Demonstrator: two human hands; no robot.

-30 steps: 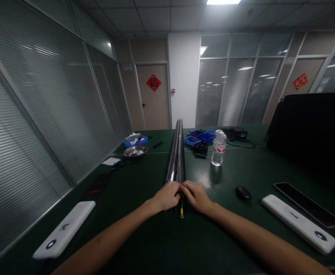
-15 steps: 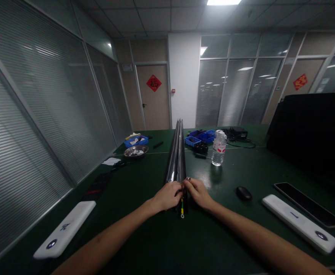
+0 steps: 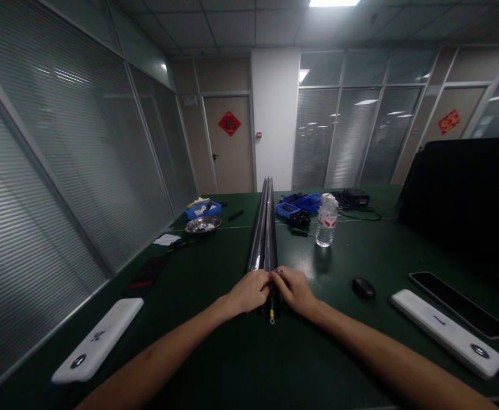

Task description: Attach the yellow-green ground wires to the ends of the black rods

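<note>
A long dark, shiny profile point(image 3: 258, 242) lies on the green table, stretching away from me. At its near end my left hand point(image 3: 252, 291) and my right hand point(image 3: 294, 289) meet with fingers bent. Both are closed, and what their fingertips pinch is too small and hidden to name. Just below them a green and yellow wire with a ring terminal point(image 3: 272, 316) sticks out towards me.
Right of the profile stand blue bins point(image 3: 287, 210), a water bottle point(image 3: 326, 222), a mouse point(image 3: 363, 288), a phone point(image 3: 458, 304) and a white device point(image 3: 445, 330). On the left are a metal dish point(image 3: 203, 224), a blue basket point(image 3: 204, 210) and another white device point(image 3: 99, 340).
The fingers of my right hand have shifted slightly and lie lower over the profile's end. Less of the wire above the ring terminal shows. My left hand has hardly moved.
</note>
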